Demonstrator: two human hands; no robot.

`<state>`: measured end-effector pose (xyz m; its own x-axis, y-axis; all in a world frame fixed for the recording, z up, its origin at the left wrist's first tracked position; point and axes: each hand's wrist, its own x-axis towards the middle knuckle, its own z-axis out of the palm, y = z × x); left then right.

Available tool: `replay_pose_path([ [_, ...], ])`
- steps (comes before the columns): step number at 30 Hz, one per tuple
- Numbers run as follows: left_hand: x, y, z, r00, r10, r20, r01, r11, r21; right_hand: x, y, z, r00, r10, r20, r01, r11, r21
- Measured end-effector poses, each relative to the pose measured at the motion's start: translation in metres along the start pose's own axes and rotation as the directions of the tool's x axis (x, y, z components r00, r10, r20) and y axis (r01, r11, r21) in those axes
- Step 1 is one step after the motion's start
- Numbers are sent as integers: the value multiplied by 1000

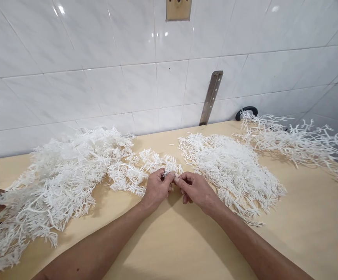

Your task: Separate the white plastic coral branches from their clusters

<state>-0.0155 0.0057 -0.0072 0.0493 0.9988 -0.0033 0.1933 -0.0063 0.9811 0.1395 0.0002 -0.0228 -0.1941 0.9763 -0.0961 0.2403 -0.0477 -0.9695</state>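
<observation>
My left hand point(158, 187) is closed in a pinch on a white branched piece point(170, 163), which spreads out behind the fingers. Touching it at the fingertips, my right hand point(194, 189) is also pinched, on something too small to make out. Left of my hands, a loose cluster of white branched pieces point(129, 173) joins a large tangled white heap point(69, 175). To the right lies a flatter pile of short white sprigs point(233, 167).
A pale wooden table point(169, 249) meets a tiled wall point(139, 85). Bare white branches point(297, 140) lie at the far right, beside a black curved object point(246, 111). A metal strip point(212, 97) leans at the wall. At the left edge, a brown shape is partly behind the heap.
</observation>
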Motion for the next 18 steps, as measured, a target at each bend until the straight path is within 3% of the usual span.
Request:
replay_pose_path([
  [4, 0, -1, 1, 1000, -31, 3, 31, 999, -17, -1, -1, 4, 997, -43, -67, 36, 994, -104],
  [8, 2, -3, 2, 999, -43, -15, 43, 999, 7, -2, -5, 7, 994, -3, -106, -12, 990, -138],
  [14, 2, -5, 3, 1000, 6, -7, -5, 997, 81, -2, -11, 6, 992, 77, -100, -81, 996, -41],
  [18, 3, -9, 2, 998, 53, 15, -54, 991, 121, -3, -11, 3, 997, 22, -78, -23, 1000, -4],
])
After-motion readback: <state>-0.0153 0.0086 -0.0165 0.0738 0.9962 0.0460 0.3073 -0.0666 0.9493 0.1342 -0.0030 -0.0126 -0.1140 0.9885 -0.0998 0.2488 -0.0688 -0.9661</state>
